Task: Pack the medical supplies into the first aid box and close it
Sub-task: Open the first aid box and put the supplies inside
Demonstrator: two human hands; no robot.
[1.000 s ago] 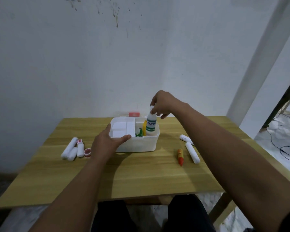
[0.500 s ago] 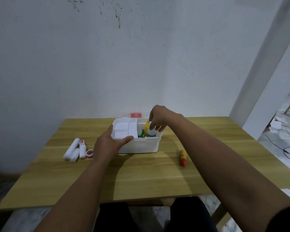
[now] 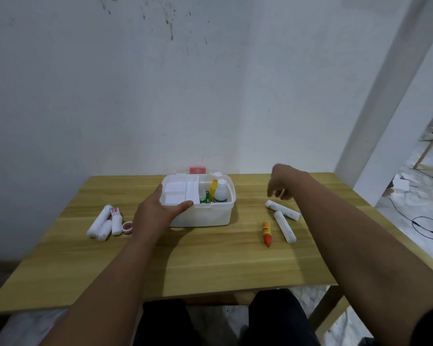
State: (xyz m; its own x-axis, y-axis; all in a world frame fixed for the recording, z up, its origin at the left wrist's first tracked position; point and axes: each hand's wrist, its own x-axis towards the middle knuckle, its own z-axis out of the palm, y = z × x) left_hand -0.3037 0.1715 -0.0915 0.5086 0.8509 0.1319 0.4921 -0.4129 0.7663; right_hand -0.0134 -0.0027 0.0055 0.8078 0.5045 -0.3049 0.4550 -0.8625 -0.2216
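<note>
- We see the white first aid box standing open near the far middle of the wooden surface, its lid off or folded back out of clear sight.
- Our left hand grips the box's near left corner, thumb laid along the front rim and fingers curled over the left edge.
- A white divided tray sits in the left half of the box.
- In the right half stand a white bottle with a green-banded label and a yellow bottle just behind it, touching or nearly so; a small green packet lies beside them.
- Our right hand hovers empty to the right of the box, fingers loosely curled and pointing down, above the far end of a white gauze roll.
- A second white roll lies just in front of that one, angled toward us; the two nearly meet at their far ends.
- An orange and red tube lies left of the second roll, apart from it.
- Left of the box we see three more white rolls bunched together, one with a red mark, and a small red-rimmed tape reel beside them.
- A small red item shows behind the box at the wall; we cannot tell what it is.
</note>
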